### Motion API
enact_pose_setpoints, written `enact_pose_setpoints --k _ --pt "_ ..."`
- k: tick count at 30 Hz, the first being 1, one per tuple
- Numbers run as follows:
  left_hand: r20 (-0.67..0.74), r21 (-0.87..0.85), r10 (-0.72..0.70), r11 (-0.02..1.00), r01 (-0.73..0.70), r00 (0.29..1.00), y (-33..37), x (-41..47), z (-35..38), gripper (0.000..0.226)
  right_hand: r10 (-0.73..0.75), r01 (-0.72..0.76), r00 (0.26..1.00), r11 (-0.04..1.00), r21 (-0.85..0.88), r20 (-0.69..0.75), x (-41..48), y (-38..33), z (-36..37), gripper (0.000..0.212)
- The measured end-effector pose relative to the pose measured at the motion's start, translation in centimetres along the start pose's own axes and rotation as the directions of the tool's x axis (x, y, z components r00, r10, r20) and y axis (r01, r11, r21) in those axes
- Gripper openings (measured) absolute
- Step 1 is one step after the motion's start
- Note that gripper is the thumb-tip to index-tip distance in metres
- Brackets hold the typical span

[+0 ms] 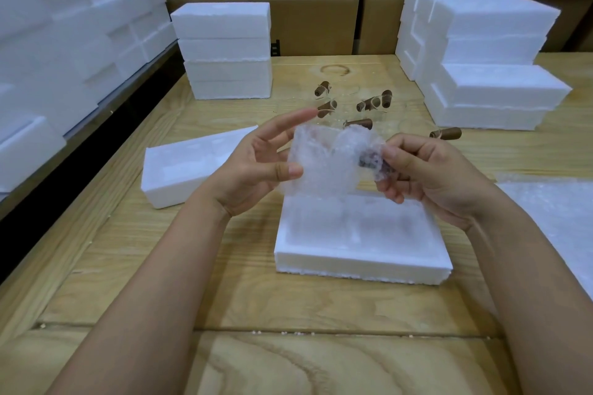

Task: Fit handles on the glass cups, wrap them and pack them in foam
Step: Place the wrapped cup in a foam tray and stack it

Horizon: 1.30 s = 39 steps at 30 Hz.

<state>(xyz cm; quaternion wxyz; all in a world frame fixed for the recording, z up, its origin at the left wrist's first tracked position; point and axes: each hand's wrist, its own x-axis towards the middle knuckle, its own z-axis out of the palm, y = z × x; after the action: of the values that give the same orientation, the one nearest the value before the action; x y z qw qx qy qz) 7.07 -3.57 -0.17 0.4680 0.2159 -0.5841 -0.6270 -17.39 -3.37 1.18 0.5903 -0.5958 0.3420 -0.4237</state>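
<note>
Foam tray before handles, between foam stacks.

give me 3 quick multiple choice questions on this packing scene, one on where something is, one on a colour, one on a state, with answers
1. Where is the bubble-wrapped cup?
A) held above the open foam tray
B) on the floor
C) in a drawer

2. What colour are the handles further back on the table?
A) blue
B) brown
C) white

3. What is the right hand doing?
A) lying flat on the table
B) hanging idle
C) pinching the wrap with curled fingers

Answers:
1 A: it is up between the left hand and the right hand, over the tray.
2 B: the handles beyond the hands are brown.
3 C: its fingers curl round the wrap's end.
</note>
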Motion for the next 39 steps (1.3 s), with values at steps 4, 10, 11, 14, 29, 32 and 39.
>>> enact_pose_setpoints --k 4,10,11,14,29,32,39 --pt "0.011 0.052 -0.026 0.998 0.025 1.000 0.1 0.1 0.1 0.058 0.025 -0.023 0.999 0.998 -0.067 0.035 -0.3 -0.4 -0.1 0.028" --pt "0.065 0.164 -0.099 0.983 0.087 0.993 -0.2 -0.1 0.1 0.037 0.126 -0.100 0.981 0.981 -0.169 0.147 -0.7 -0.8 -1.0 0.018" --pt "0.082 0.205 -0.108 0.975 0.090 0.991 -0.3 -0.1 0.1 0.035 0.144 -0.114 0.977 0.975 -0.189 0.154 -0.7 -0.7 -1.2 0.017" --pt "0.107 0.297 -0.155 0.948 0.118 0.982 -0.5 -0.1 0.1 0.032 0.187 -0.144 0.970 0.957 -0.251 0.157 -0.7 -0.5 -1.6 0.017" --pt "-0.138 0.497 -0.025 0.863 0.091 0.990 -0.7 0.1 0.0 0.037 -0.051 0.009 0.997 0.801 -0.599 -0.054 0.8 1.9 -0.8 0.012" --pt "-0.142 0.556 -0.006 0.827 0.084 0.990 -0.8 0.1 -0.3 0.042 -0.051 0.026 0.999 0.728 -0.685 -0.016 0.7 2.0 -0.9 0.013" --pt "-0.136 0.624 -0.053 0.771 0.127 0.989 -1.3 0.0 -0.5 0.037 -0.125 0.109 0.991 0.595 -0.796 0.043 0.9 2.1 -1.1 0.020"
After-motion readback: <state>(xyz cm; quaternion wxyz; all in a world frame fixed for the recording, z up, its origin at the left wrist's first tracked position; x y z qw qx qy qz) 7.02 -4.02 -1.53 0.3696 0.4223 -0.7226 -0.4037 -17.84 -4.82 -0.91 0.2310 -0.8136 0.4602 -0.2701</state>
